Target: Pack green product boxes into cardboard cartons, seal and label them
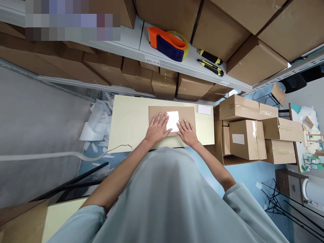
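A flat brown cardboard piece (159,110), perhaps a box or mailer, lies on the pale yellow table (129,118). On it is a white rectangular label (173,118). My left hand (156,128) rests flat with fingers spread, its fingertips at the label's left edge and its palm over the cardboard's lower left. At the label's right edge lies my right hand (187,131), palm down and fingers apart, covering part of the cardboard. Neither hand grips anything. A small stack of white labels (204,109) sits by the table's right end.
Above the table a shelf (121,37) carries boxes, an orange and blue tape dispenser (168,44) and two box cutters (210,62). Stacked cardboard boxes (246,140) stand to the right. Paper scraps (97,121) lie at the left, near a white cable (76,154).
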`<move>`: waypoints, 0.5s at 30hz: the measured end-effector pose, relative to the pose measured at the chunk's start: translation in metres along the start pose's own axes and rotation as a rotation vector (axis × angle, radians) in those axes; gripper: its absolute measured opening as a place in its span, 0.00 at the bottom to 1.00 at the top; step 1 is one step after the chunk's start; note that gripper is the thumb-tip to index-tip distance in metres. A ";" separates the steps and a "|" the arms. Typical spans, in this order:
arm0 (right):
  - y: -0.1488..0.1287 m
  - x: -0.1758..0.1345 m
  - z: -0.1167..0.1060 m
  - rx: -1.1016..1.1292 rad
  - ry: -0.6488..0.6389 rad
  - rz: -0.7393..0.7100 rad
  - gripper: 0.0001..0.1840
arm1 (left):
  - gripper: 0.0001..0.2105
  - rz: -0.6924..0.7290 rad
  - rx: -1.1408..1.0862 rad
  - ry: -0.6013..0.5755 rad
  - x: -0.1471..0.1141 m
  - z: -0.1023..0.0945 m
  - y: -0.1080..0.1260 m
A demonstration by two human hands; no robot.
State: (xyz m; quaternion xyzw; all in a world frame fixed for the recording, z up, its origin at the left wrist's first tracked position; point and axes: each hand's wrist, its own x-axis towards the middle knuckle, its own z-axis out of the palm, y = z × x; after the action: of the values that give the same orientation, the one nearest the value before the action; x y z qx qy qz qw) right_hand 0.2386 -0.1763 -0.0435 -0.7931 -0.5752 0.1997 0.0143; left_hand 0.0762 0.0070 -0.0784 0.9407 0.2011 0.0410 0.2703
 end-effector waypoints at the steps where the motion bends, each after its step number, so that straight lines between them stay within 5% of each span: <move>1: 0.002 0.005 -0.002 0.002 0.013 0.025 0.35 | 0.40 0.006 -0.004 -0.002 0.000 0.000 -0.001; 6: -0.008 0.047 -0.014 0.019 0.057 0.106 0.37 | 0.40 0.004 -0.033 -0.007 0.001 0.000 -0.004; 9: -0.022 0.069 -0.027 0.213 0.052 0.146 0.38 | 0.38 -0.020 -0.075 -0.021 0.003 -0.005 -0.002; 11: -0.032 0.074 -0.038 0.558 0.063 0.207 0.38 | 0.36 -0.055 -0.148 -0.019 0.003 -0.012 0.004; 15: -0.052 0.059 -0.067 1.599 0.161 0.215 0.44 | 0.32 -0.101 -0.411 0.131 -0.008 -0.032 0.036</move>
State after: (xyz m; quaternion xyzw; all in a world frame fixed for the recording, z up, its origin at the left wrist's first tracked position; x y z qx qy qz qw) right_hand 0.2292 -0.0910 0.0135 -0.6058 -0.1766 0.4931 0.5989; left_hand 0.0760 -0.0083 -0.0315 0.8499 0.2527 0.1286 0.4442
